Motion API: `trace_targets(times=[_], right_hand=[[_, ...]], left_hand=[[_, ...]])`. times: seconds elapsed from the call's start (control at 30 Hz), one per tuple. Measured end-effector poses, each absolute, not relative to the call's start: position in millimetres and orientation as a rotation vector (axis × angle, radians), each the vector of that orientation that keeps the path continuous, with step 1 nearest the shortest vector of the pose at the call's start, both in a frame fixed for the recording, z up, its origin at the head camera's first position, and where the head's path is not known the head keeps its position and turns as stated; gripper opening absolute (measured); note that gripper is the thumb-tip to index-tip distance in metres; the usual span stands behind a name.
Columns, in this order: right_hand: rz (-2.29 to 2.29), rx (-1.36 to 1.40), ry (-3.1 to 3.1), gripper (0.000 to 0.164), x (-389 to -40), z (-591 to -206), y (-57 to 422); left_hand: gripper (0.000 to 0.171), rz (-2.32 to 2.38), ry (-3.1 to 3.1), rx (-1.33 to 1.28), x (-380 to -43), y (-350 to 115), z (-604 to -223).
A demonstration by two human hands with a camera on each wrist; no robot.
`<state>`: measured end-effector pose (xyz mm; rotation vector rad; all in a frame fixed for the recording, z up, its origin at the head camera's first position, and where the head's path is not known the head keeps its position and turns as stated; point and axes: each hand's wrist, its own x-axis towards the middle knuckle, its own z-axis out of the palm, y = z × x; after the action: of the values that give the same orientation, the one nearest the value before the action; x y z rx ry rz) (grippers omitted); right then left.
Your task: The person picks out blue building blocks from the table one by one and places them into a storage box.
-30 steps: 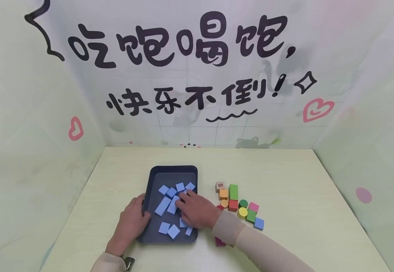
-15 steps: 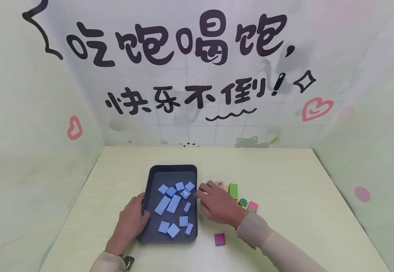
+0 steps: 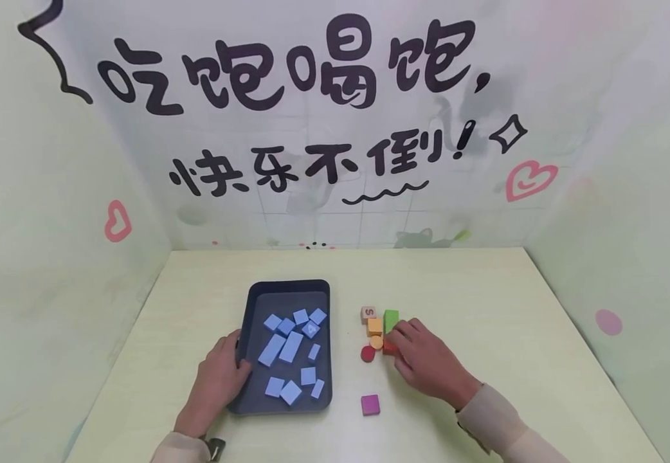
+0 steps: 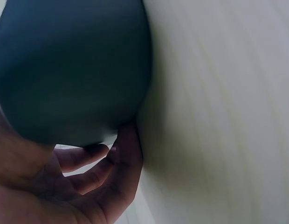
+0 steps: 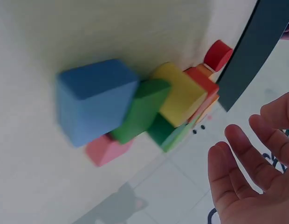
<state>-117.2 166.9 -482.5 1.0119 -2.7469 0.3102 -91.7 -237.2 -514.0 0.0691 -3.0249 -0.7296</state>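
My left hand point(image 3: 219, 378) grips the left side of a dark tray point(image 3: 256, 402), with its thumb at the rim. In the left wrist view the fingers point(image 4: 123, 177) curl against the tray's outer wall point(image 4: 74, 84). Inside the tray lie several blue blocks point(image 3: 291, 346). To the right, my right hand point(image 3: 430, 360) hovers over a cluster of coloured blocks and holds nothing. The right wrist view shows its fingers loosely bent beside a blue block point(image 5: 98, 98), a green block point(image 5: 142, 109), a yellow cylinder point(image 5: 179, 93) and a pink block point(image 5: 107, 149).
Outside the cluster's left edge sits a red cylinder point(image 3: 368, 354). A purple block point(image 3: 371, 405) lies apart, nearer the front. At the back of the cluster are a lettered wooden cube point(image 3: 368, 314) and an orange block point(image 3: 374, 326). Printed sheets point(image 3: 323, 218) wall in the table.
My right hand has left the tray and moved right over the coloured blocks. A small blue block and a lettered one, hidden by it earlier, now show in the tray. The left hand keeps its grip.
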Motion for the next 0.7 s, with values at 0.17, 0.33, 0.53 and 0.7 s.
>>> trace_targets(times=[0.17, 0.33, 0.53, 0.7], right_hand=[[0.340, 0.924, -2.759, 0.018, -108.3, -486.1, 189.0], [0.356, 0.882, -2.753, 0.019, -102.5, -493.0, 208.3], [0.363, 0.834, -2.775, 0.021, -94.7, -503.7, 222.9], [0.366, 0.797, -2.833, 0.020, -90.6, -510.9, 227.2]], left_hand=[[0.061, -0.724, -3.027, 0.064, -91.7, -237.6, -513.7], [0.062, -0.727, -3.039, 0.068, -91.0, -238.3, -513.7], [0.062, -0.736, -3.043, 0.073, -90.6, -237.5, -511.8], [0.062, -0.733, -3.050, 0.065, -91.3, -237.2, -511.5]])
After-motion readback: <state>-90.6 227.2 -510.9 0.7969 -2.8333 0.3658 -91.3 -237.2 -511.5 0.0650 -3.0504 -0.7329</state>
